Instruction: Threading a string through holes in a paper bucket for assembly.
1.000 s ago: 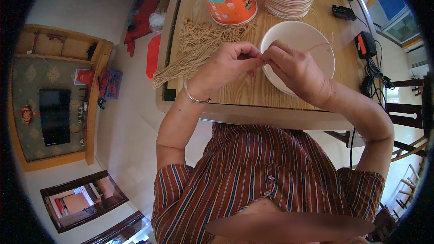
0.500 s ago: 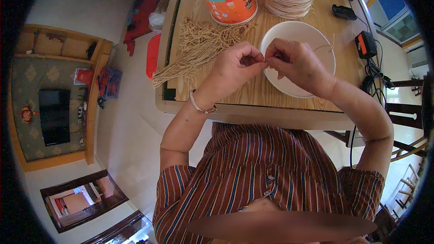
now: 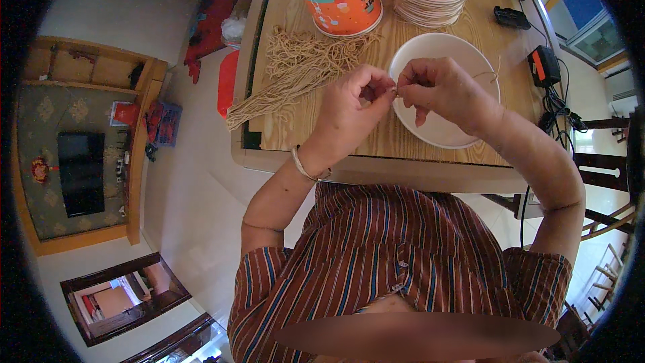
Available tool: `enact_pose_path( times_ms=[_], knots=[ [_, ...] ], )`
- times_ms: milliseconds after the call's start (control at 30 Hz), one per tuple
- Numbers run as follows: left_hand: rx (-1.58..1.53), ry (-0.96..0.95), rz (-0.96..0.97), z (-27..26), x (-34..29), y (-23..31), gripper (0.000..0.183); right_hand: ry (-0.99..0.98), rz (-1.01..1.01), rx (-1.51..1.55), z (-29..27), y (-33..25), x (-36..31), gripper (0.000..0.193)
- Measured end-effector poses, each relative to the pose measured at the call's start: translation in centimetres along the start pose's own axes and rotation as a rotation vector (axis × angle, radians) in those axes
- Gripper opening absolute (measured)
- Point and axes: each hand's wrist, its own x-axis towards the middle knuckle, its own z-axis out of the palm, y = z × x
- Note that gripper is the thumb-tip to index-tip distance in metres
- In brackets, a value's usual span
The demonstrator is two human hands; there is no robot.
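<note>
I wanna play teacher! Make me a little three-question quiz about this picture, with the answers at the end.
1. On which of the person's sides is the bracelet worn? A. left; B. right; C. both.
2. True or false: the tan cord bundle lies inside the open white tub.
3. Fill in the blank: the fingertips of the left hand and right hand meet at the tub's ____ side.

Key:
1. A.
2. False: it lies on the wooden table, left of the tub.
3. left.
</note>
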Motion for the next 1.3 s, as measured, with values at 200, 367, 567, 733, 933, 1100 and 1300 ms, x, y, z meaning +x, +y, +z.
enact_pose_path(
  times_ms=[200,367,567,733,933,1100,1300],
  knots=[
    [0.061,0.098,0.126,0.4,-0.3,-0.3,0.016,-0.019,0.132,0.153,-0.2,0.2,0.4,0.01],
    [0.151,0.115,0.251,0.3,-0.3,-0.5,0.015,-0.06,0.17,0.296,-0.3,0.2,0.4,0.009],
    [-0.081,-0.004,0.048,-0.1,0.0,-1.1,0.009,-0.145,0.159,0.382,-1.1,0.7,0.7,0.007],
    [-0.446,-0.145,-0.235,-0.8,0.4,-1.3,0.008,-0.143,0.095,0.317,-1.0,0.8,0.7,0.009],
    [-0.653,-0.179,-0.303,-0.8,0.7,-1.9,0.011,-0.124,0.02,0.318,-0.8,0.8,0.7,0.012],
    [-0.886,-0.206,-0.361,-0.7,0.5,-2.8,0.012,-0.082,-0.017,0.289,-0.2,0.8,0.6,0.009],
    [-0.966,-0.197,-0.373,-0.5,0.5,-3.4,0.012,-0.038,-0.102,0.054,0.1,0.9,0.5,0.008]
  ],
)
